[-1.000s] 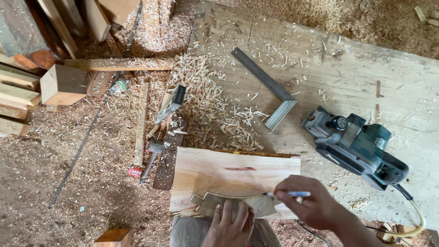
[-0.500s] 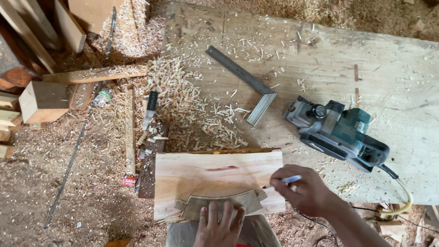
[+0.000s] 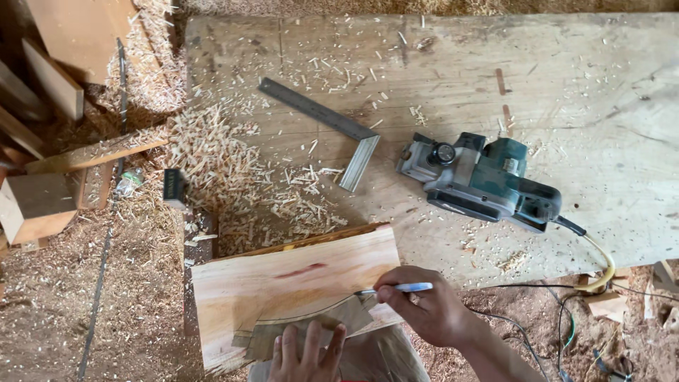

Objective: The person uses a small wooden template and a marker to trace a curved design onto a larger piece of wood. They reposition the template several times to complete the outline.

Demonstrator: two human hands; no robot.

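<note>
A pale wooden board (image 3: 283, 283) with a reddish streak lies at the bottom centre. On it rests a thin curved brown template (image 3: 297, 327). My left hand (image 3: 305, 352) presses flat on the template with fingers spread. My right hand (image 3: 424, 308) grips a blue-and-white pen (image 3: 399, 288), its tip touching the board at the template's upper right end. A curved dark line runs along the template's top edge.
A green electric planer (image 3: 484, 182) with a yellow cord (image 3: 598, 258) sits on the big workbench plank (image 3: 566, 92). A metal try square (image 3: 329, 127) lies among wood shavings (image 3: 233, 177). Offcut blocks (image 3: 35, 205) and sawdust fill the left side.
The view has shifted so everything sits further left and lower. My right hand with the pen has stayed at the template's right end; my left hand keeps pressing the template.
</note>
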